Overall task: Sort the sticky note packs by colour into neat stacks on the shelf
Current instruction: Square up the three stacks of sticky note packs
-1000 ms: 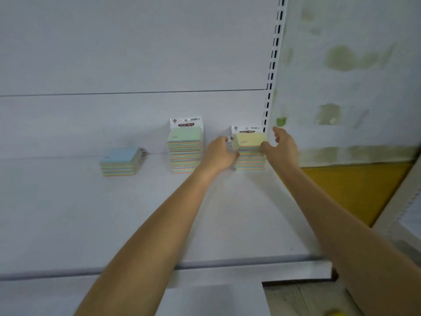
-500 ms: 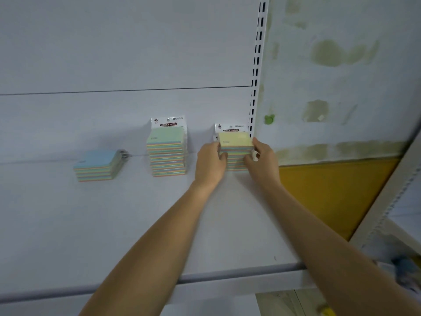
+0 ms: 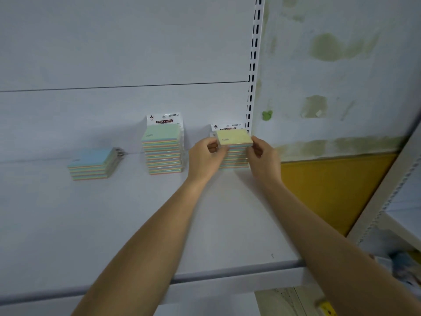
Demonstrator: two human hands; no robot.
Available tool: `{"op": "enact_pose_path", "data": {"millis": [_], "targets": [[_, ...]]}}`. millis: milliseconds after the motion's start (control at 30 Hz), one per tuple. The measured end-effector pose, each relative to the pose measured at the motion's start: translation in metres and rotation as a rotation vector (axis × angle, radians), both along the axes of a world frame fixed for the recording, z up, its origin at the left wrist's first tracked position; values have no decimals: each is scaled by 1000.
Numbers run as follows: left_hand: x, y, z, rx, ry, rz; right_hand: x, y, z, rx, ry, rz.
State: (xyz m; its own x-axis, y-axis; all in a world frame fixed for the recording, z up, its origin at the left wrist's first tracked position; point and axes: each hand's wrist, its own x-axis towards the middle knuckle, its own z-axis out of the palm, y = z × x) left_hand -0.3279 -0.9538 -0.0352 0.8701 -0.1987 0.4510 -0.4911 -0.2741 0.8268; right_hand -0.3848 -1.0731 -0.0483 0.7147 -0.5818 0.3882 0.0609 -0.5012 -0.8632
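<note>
Sticky note packs: the yellow-topped pack (image 3: 234, 138) sits atop the yellow stack (image 3: 235, 159) just right of frame centre, pinched from both sides.
The left hand (image 3: 205, 156) pinches the pack's left edge with curled fingers and thumb, and the right hand (image 3: 265, 156) pinches its right edge. Whether the pack rests on the stack or hangs just above it, I cannot tell. The stack stands at the back of the white shelf (image 3: 136, 224), close beside the slotted upright (image 3: 254, 76). As I judge the risks, an uneven squeeze or a push from one side could skew the top pack. It could also shear the wrapped packs below and topple the column. A careless left forearm could knock the taller green stack (image 3: 164, 153) at centre. The low blue stack (image 3: 91, 166) at left lies well apart.
</note>
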Motion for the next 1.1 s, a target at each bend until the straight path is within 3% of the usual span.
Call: {"op": "enact_pose_path", "data": {"millis": [233,467,667,1100], "targets": [[3,2,0,-59,54,-10,1,0,-2,44,-8,0],[6,6,-4,-24,148,-33,1,0,-5,-31,132,50],[9,8,-16,267,155,-52,2,-3,-6,-142,299,49],[8,12,-15,123,217,-103,-2,-1,-5,-232,296,41]]}}
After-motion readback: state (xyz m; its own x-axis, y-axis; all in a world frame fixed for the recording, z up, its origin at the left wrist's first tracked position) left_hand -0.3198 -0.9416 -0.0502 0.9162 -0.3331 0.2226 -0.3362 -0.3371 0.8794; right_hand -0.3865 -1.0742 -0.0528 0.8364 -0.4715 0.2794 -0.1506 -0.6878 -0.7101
